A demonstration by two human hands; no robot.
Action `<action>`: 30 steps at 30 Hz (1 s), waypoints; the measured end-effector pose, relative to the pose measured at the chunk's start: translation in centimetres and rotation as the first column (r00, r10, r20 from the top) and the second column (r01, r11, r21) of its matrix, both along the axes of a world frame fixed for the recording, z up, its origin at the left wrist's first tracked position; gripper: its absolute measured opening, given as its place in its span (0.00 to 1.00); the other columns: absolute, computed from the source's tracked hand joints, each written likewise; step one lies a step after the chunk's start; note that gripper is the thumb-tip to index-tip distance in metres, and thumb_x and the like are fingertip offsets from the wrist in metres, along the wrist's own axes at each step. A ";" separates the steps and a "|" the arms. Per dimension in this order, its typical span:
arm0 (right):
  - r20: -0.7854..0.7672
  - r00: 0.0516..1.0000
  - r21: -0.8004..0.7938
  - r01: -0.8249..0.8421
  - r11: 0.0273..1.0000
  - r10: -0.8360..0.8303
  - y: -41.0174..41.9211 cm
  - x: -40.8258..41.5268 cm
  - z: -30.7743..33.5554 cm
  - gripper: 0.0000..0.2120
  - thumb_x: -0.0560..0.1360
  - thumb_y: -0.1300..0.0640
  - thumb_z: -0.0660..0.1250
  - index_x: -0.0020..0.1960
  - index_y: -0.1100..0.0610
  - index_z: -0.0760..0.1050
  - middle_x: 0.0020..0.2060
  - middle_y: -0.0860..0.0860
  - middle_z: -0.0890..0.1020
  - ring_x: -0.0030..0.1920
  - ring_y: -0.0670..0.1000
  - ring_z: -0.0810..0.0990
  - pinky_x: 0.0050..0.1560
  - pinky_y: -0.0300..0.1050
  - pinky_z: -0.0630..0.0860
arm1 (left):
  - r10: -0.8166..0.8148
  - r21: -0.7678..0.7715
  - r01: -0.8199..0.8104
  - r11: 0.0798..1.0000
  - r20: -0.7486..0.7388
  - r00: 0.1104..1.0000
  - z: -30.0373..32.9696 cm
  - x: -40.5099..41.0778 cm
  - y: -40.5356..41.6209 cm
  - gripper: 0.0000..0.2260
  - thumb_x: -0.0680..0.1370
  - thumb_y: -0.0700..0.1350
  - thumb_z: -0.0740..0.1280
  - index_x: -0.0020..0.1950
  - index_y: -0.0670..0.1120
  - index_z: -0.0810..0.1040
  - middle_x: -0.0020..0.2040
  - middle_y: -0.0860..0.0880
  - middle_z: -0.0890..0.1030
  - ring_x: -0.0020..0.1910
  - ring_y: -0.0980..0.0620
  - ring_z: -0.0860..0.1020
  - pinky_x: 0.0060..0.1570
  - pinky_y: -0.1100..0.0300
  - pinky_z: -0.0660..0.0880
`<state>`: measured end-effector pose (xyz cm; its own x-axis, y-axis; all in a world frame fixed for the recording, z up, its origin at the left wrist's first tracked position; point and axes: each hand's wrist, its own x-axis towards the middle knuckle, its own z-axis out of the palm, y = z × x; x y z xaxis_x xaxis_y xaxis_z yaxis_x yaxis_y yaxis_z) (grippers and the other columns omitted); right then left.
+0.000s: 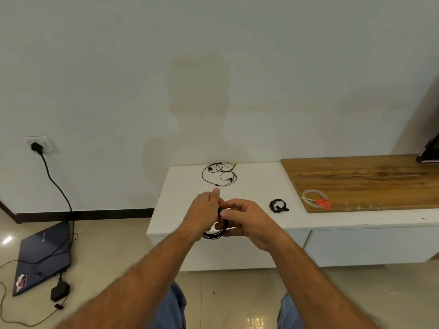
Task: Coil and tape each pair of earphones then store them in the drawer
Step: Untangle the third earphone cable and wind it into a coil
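Scissors (322,203) lie across tape roll (313,197) on wooden board (361,181).

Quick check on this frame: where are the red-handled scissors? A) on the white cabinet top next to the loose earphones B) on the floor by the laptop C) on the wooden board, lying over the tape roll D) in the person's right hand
C: the red-handled scissors lie across the clear tape roll on the wooden board, while both hands hold a coil of black earphones.
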<state>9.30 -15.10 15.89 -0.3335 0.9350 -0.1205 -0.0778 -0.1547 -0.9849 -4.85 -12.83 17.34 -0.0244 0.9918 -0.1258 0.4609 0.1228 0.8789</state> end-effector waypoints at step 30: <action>0.240 0.955 -0.093 0.204 0.975 -0.177 19.3 -4.9 -17.9 0.06 0.75 0.64 0.68 0.49 0.60 0.83 0.36 0.56 0.85 0.33 0.50 0.81 0.38 0.42 0.78 | -0.119 -0.322 0.127 0.938 0.044 0.992 -17.4 -5.5 18.5 0.20 0.84 0.51 0.53 0.51 0.40 0.80 0.39 0.46 0.82 0.35 0.53 0.78 0.42 0.57 0.76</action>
<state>4.37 4.15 -2.06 -0.1018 0.9536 -0.2832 0.1082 -0.2724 -0.9561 -10.34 5.66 -0.03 0.1018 0.8927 -0.4389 0.4703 0.3456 0.8120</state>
